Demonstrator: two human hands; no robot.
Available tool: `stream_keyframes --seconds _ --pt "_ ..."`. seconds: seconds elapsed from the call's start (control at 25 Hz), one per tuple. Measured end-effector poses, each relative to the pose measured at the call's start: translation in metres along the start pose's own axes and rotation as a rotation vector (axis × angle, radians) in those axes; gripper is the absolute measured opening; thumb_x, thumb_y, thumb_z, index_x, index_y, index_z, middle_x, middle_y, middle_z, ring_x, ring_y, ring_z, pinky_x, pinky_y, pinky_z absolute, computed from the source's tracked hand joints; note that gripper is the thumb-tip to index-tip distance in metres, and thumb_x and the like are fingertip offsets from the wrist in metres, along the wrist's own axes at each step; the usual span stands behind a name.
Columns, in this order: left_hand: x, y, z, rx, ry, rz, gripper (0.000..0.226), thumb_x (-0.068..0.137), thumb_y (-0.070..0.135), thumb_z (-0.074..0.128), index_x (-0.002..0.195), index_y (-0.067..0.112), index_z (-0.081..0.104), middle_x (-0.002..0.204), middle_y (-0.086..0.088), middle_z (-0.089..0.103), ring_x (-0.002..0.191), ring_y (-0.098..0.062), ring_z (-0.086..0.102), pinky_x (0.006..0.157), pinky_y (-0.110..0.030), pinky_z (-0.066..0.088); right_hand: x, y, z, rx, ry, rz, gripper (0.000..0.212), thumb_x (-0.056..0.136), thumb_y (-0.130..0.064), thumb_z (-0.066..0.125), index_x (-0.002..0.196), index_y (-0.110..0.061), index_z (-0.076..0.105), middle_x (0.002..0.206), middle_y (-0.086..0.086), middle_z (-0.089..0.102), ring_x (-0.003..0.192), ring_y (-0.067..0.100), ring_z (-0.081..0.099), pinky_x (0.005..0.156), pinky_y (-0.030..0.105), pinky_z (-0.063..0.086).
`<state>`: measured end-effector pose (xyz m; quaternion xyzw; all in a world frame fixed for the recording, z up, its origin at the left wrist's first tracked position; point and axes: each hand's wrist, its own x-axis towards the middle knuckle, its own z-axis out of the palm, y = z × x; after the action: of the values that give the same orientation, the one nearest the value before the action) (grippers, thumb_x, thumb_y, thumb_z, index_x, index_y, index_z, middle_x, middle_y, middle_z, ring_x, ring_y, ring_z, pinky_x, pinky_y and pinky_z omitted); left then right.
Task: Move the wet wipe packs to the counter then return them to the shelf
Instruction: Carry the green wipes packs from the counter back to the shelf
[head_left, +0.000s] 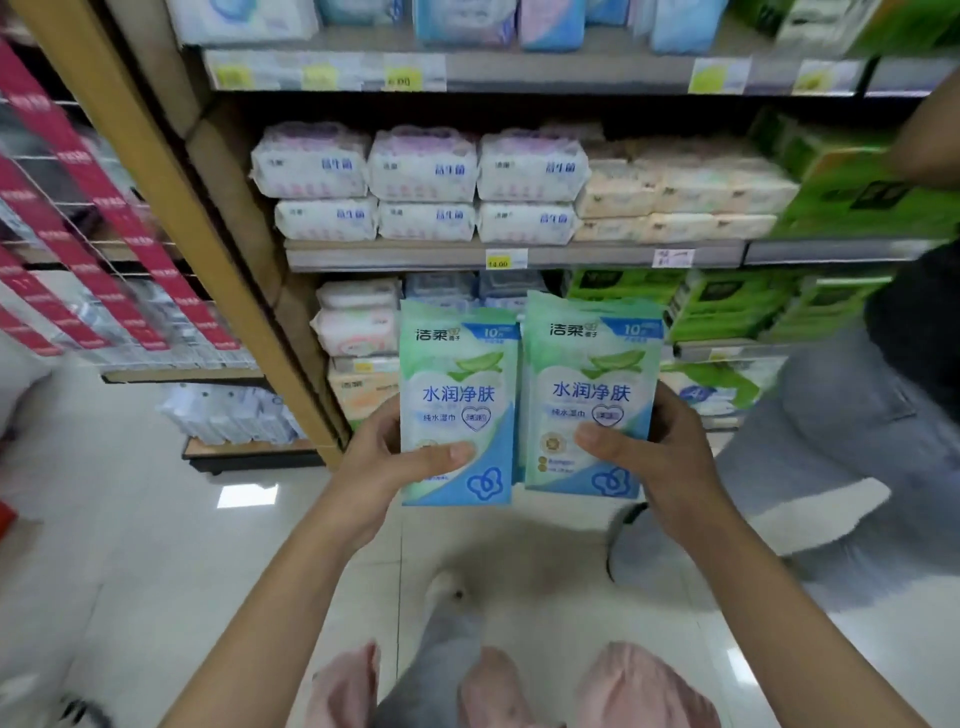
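Before the grey metal shelf (415, 257), fingers of our left hand (374, 462) pinch one flat blue-green plastic wet wipe pack (460, 384) upright, those of our right hand (670, 462) its twin (592, 374) just beside.

Left hand's (374, 457) fingers mostly hidden behind left pack (460, 395); bystander (841, 426) cropped.

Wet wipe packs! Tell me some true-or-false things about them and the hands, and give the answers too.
1. The left hand holds the left pack, and the right hand holds the right pack. True.
2. The packs lie on the shelf. False: both are held upright in front of it.
3. Both packs show their printed fronts. True.
4. The packs are red. False: they are blue, green and white.
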<state>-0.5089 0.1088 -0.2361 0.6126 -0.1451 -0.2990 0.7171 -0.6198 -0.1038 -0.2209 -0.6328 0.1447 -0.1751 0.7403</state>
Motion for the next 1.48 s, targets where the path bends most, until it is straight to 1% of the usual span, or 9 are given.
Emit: stream_keyframes --seconds 0.08,0.24,0.48,0.72,0.88,1.12,1.28,1.36,1.48 --pt "0.049 0.013 0.004 0.016 -0.027 0.025 0.051 0.048 0.022 0.080 0.097 0.016 0.070 0.099 -0.006 0.075 0.088 -0.020 0.071 0.066 -0.024 0.055 0.042 -0.006 -0.011 0.014 0.020 -0.033 0.042 0.052 -0.009 0.085 0.088 -0.021 0.069 0.087 0.000 0.076 0.081 0.020 0.073 0.065 0.029 0.057" --pt "0.146 0.046 0.011 0.056 -0.081 0.094 0.057 0.049 0.022 0.080 0.104 0.013 0.068 0.102 -0.006 0.074 0.092 -0.020 0.071 0.070 -0.023 0.055 0.124 -0.026 -0.026 0.001 0.090 -0.082 0.060 0.035 -0.039 0.094 0.087 -0.022 0.071 0.091 0.004 0.076 0.086 0.026 0.072 0.066 0.035 0.058" --pt "0.268 0.103 0.044 0.094 -0.139 0.148 0.062 0.045 0.025 0.081 0.104 0.014 0.065 0.097 -0.002 0.076 0.089 -0.019 0.072 0.068 -0.024 0.056 0.231 -0.070 -0.064 0.035 0.126 -0.166 0.057 0.037 -0.042 0.092 0.087 -0.023 0.072 0.093 0.003 0.076 0.087 0.024 0.072 0.066 0.031 0.058" --pt "0.370 0.139 0.095 0.071 -0.046 0.293 0.061 0.044 0.022 0.080 0.103 0.018 0.064 0.095 0.003 0.076 0.088 -0.013 0.071 0.067 -0.020 0.054 0.345 -0.110 -0.116 0.033 0.075 -0.250 0.048 0.057 -0.009 0.086 0.098 -0.014 0.062 0.091 -0.001 0.076 0.086 0.020 0.072 0.067 0.031 0.058" --pt "0.410 0.154 0.112 0.013 0.092 0.380 0.057 0.041 0.022 0.082 0.095 0.020 0.067 0.095 0.001 0.076 0.087 -0.014 0.071 0.068 -0.022 0.055 0.422 -0.144 -0.132 0.038 -0.032 -0.252 0.051 0.064 -0.008 0.073 0.112 -0.002 0.058 0.098 0.002 0.075 0.092 0.023 0.071 0.070 0.033 0.058" --pt "0.428 0.166 0.102 -0.024 0.201 0.393 0.056 0.045 0.011 0.084 0.098 0.014 0.065 0.092 -0.001 0.076 0.083 -0.015 0.072 0.065 -0.022 0.056 0.495 -0.168 -0.115 -0.012 -0.059 -0.273 0.046 0.075 0.002 0.072 0.117 -0.002 0.054 0.106 0.003 0.071 0.095 0.014 0.070 0.075 0.029 0.058" --pt "0.430 0.171 0.095 0.007 0.209 0.369 0.094 0.025 0.042 0.094 0.106 0.004 0.063 0.098 -0.008 0.075 0.088 -0.022 0.072 0.066 -0.025 0.057 0.520 -0.164 -0.100 -0.091 -0.012 -0.321 0.048 0.072 -0.002 0.077 0.114 -0.010 0.055 0.106 0.000 0.070 0.096 0.015 0.069 0.082 0.035 0.058" --pt "0.433 0.171 0.094 0.003 0.210 0.366 0.098 0.025 0.043 0.094 0.107 0.001 0.061 0.099 -0.010 0.075 0.088 -0.024 0.072 0.066 -0.026 0.057 0.525 -0.153 -0.094 -0.166 0.017 -0.339 0.047 0.068 -0.007 0.081 0.106 -0.021 0.059 0.106 -0.001 0.070 0.098 0.017 0.068 0.087 0.045 0.055" --pt "0.437 0.170 0.092 0.004 0.188 0.355 0.095 0.027 0.043 0.094 0.106 0.002 0.062 0.100 -0.011 0.074 0.089 -0.026 0.072 0.066 -0.027 0.057 0.528 -0.144 -0.087 -0.266 0.097 -0.394 0.042 0.067 -0.017 0.082 0.095 -0.039 0.060 0.098 -0.013 0.070 0.096 0.012 0.068 0.088 0.046 0.054"
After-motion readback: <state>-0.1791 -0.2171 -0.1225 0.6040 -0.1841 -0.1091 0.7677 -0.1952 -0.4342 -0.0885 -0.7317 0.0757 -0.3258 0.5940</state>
